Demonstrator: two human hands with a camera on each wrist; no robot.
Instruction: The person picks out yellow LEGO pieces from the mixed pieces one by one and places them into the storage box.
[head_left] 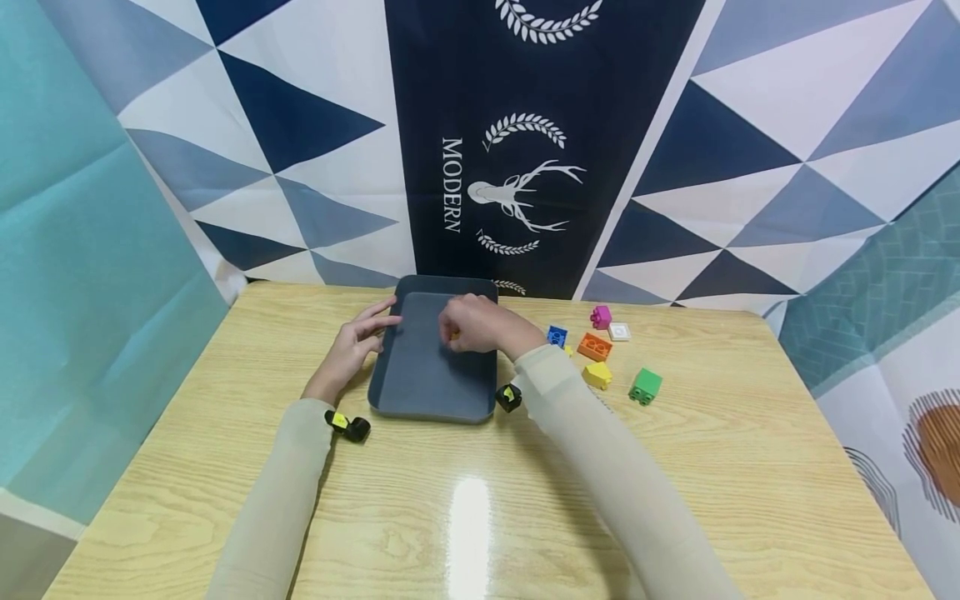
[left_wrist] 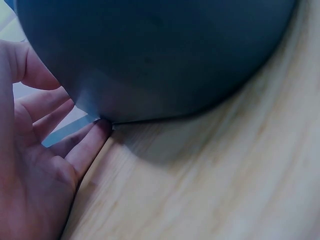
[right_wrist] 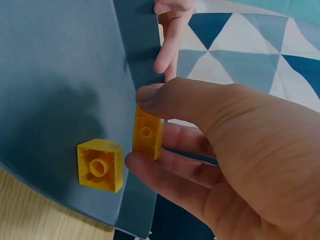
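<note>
A dark grey tray (head_left: pixel 431 404) lies on the table below both hands. My right hand (head_left: pixel 476 323) is over its right part, pinching a yellow toy brick (right_wrist: pixel 146 132) between thumb and fingertips. Beside that brick, a second yellow brick (right_wrist: pixel 100 166) lies in the tray, its hollow side showing in the right wrist view. At the tray's left side, my left hand (head_left: pixel 351 346) touches the rim with fairly straight, spread fingers (right_wrist: pixel 171 47). The left wrist view shows the tray's outer wall (left_wrist: pixel 160 60) close to those fingers.
Right of the tray lie loose bricks: blue (head_left: pixel 557 335), orange (head_left: pixel 595 347), yellow (head_left: pixel 597 375), green (head_left: pixel 646 387), magenta (head_left: pixel 601 317), and a white piece (head_left: pixel 619 332). My right forearm partly covers another yellow piece. A patterned cloth (head_left: pixel 322 150) hangs behind the wooden table (head_left: pixel 405 517).
</note>
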